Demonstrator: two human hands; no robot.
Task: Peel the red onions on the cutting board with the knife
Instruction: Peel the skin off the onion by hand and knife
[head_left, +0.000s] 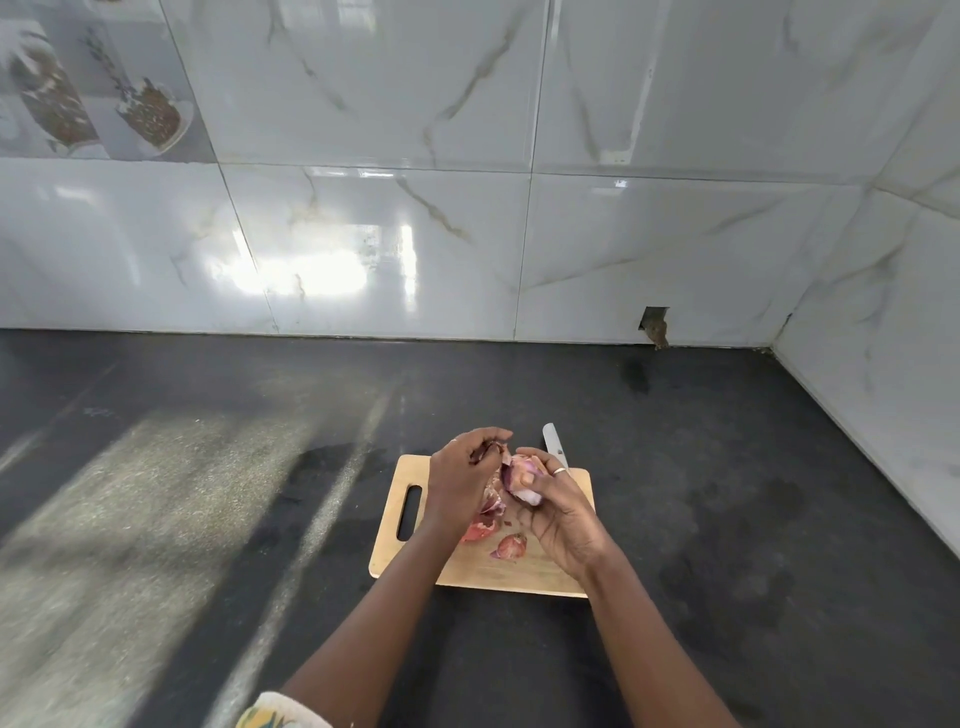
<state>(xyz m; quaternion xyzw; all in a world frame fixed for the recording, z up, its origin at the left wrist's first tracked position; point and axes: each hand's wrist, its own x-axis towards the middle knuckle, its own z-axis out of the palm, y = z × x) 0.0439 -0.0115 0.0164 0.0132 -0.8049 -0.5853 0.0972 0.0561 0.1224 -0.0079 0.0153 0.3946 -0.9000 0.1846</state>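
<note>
Purple half-peeled onion (524, 480) clamped in right grip (561, 514), left grip (457, 483) pinching its skin (493, 448). Tug too hard and a grip could slip onto the steel knife (551, 440) just beyond.

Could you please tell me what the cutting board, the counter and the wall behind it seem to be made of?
The cutting board looks like wood or bamboo: pale tan, matte, faint grain. The counter is probably dark stone: speckled, dull sheen. The wall has glossy marble-look tiles: grey veins, grout lines, bright reflections.

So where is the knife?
In the head view, the knife pokes out just behind the right hand, at the far right edge of the cutting board.
</note>
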